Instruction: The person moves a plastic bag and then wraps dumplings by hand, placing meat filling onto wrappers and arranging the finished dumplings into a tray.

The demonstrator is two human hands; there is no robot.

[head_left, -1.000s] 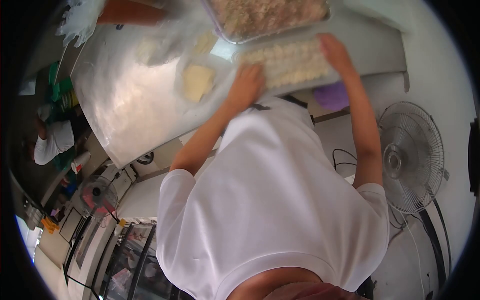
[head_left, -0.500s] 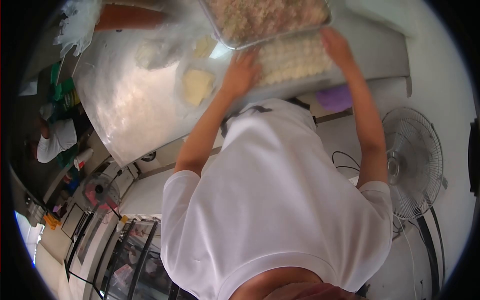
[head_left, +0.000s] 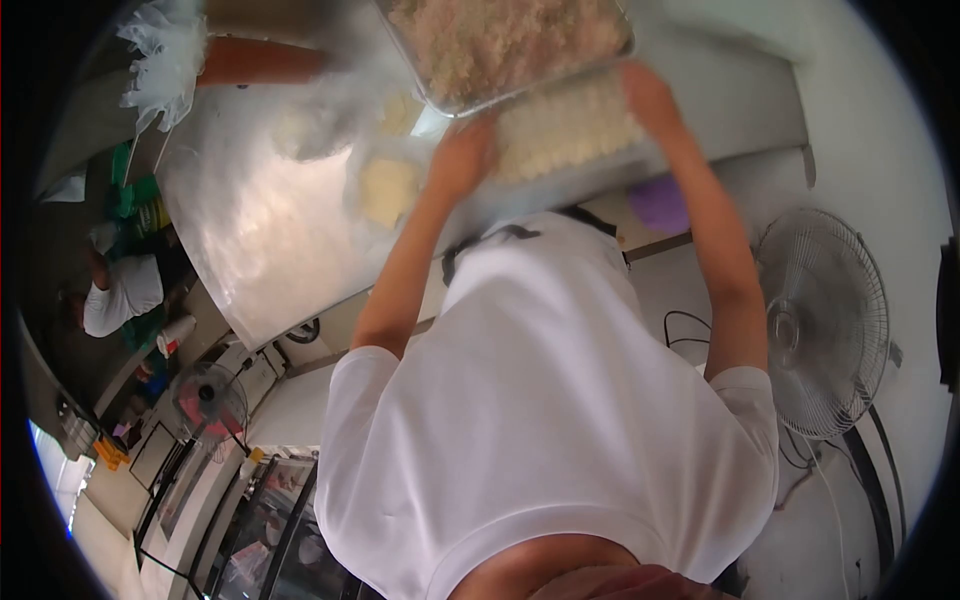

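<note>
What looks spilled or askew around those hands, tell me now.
Nothing stands out: the crumbly mixture sits within its tray, and the pale pieces lie in rows between the left hand and right hand. Blur may hide crumbs.

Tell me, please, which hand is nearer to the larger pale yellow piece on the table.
Left: the left hand is just to the right of the larger pale yellow piece, while the right hand is farther right, at the right end of the pale rows.

Pale glare washed my desk toward its left edge; its right end looked dull grey. My hands came out smeared, and the view bowed outward into black corners.
</note>
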